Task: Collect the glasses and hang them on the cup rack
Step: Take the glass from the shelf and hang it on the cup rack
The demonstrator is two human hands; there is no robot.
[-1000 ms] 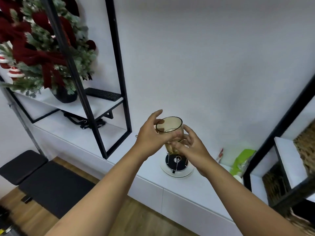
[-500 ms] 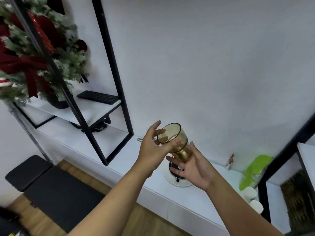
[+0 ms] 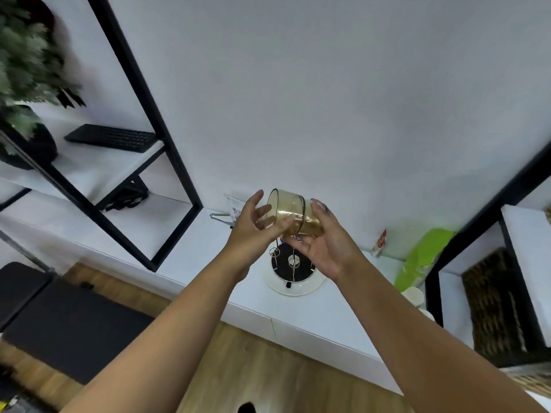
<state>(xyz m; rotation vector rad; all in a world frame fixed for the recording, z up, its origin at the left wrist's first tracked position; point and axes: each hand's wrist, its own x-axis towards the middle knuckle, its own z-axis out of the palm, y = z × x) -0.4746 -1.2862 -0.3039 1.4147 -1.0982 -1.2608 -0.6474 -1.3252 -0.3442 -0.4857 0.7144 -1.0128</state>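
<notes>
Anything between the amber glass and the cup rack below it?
Nothing visible. The amber glass, held by the left hand and right hand, is tipped sideways directly above the cup rack; only open air separates them.

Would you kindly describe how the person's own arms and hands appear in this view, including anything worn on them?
Both arms are bare right down to the frame's lower edge, with no sleeves showing. The left hand and the right hand wear no gloves, and no rings, watch or bracelet show on the sides in view. The nails on the fingers look short; whether they are painted cannot be told.
</notes>
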